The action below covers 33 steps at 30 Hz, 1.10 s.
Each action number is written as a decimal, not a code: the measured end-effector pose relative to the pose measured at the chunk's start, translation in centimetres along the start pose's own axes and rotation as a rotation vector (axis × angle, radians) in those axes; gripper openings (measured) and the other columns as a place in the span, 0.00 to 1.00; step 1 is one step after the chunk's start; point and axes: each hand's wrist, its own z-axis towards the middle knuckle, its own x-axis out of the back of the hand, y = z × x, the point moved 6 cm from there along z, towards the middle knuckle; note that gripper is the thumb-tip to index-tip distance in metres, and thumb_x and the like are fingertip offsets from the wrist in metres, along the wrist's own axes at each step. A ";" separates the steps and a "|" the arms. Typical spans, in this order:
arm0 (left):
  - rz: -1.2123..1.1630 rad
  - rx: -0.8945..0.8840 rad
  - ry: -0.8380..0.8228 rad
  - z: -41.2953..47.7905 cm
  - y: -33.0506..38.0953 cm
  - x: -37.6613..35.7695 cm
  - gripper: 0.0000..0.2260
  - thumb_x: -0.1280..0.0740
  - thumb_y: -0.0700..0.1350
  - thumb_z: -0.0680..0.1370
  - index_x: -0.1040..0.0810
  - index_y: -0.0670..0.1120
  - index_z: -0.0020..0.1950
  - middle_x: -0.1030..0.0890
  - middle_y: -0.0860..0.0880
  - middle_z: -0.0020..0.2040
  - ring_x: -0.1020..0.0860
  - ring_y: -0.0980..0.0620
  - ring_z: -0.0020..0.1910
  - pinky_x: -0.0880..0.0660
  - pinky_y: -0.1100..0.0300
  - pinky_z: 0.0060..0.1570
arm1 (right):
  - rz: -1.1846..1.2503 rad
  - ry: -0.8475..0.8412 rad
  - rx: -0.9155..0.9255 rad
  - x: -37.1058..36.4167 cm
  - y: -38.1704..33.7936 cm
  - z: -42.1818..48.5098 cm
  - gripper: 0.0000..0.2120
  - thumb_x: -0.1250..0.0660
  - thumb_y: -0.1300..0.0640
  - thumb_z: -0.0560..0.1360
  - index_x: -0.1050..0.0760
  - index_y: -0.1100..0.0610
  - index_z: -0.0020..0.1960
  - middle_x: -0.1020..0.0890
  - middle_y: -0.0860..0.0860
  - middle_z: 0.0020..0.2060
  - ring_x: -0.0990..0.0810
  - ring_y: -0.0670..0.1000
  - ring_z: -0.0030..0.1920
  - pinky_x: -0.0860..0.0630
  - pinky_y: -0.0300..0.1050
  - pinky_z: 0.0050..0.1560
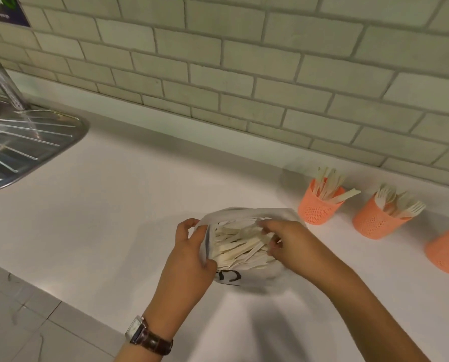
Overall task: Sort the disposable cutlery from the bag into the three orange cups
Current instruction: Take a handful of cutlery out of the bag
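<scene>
A white bag [247,214] with black print lies open on the white counter, full of pale disposable cutlery [234,248]. My left hand [189,253] grips the bag's left edge and holds it open. My right hand [286,241] reaches into the bag, fingers curled among the cutlery pieces. To the right stand three orange mesh cups: the nearest-left cup [315,209] holds flat knife-like pieces, the middle cup [375,222] holds forks, and the third cup [445,253] is cut off by the frame's right edge.
A steel sink drainboard [22,150] and tap sit at the far left. A tiled wall [244,61] runs behind the counter. The counter's front edge [61,301] drops to a tiled floor at lower left.
</scene>
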 end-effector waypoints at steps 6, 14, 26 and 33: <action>-0.024 0.013 0.006 -0.7 0.1 -0.7 0.28 0.33 0.36 0.70 0.34 0.52 0.68 0.40 0.55 0.67 0.26 0.56 0.43 0.28 0.73 0.37 | -0.421 -0.169 0.218 -6.8 -1.3 1.3 0.25 0.37 0.71 0.67 0.30 0.57 0.62 0.27 0.53 0.60 0.30 0.56 0.61 0.30 0.50 0.59; -0.028 0.010 0.001 -1.9 -0.1 -1.5 0.28 0.32 0.38 0.70 0.34 0.52 0.69 0.40 0.55 0.67 0.29 0.59 0.41 0.29 0.74 0.35 | -0.265 -0.125 0.138 -9.1 1.4 1.4 0.31 0.37 0.67 0.69 0.39 0.56 0.71 0.28 0.54 0.64 0.28 0.54 0.62 0.31 0.42 0.59; 0.013 -0.003 0.038 -1.3 0.0 0.4 0.27 0.31 0.41 0.71 0.33 0.54 0.68 0.39 0.56 0.65 0.26 0.60 0.37 0.33 0.75 0.32 | -0.167 -0.195 0.139 -5.2 -0.1 1.6 0.14 0.36 0.57 0.73 0.32 0.56 0.58 0.23 0.52 0.50 0.27 0.49 0.46 0.34 0.39 0.43; 0.034 0.008 0.091 -0.2 -1.7 2.3 0.25 0.33 0.37 0.71 0.28 0.53 0.66 0.34 0.55 0.64 0.25 0.58 0.37 0.32 0.73 0.35 | -0.157 -0.268 0.098 -1.7 -0.9 0.1 0.20 0.43 0.57 0.77 0.36 0.47 0.68 0.24 0.46 0.62 0.25 0.50 0.60 0.29 0.41 0.52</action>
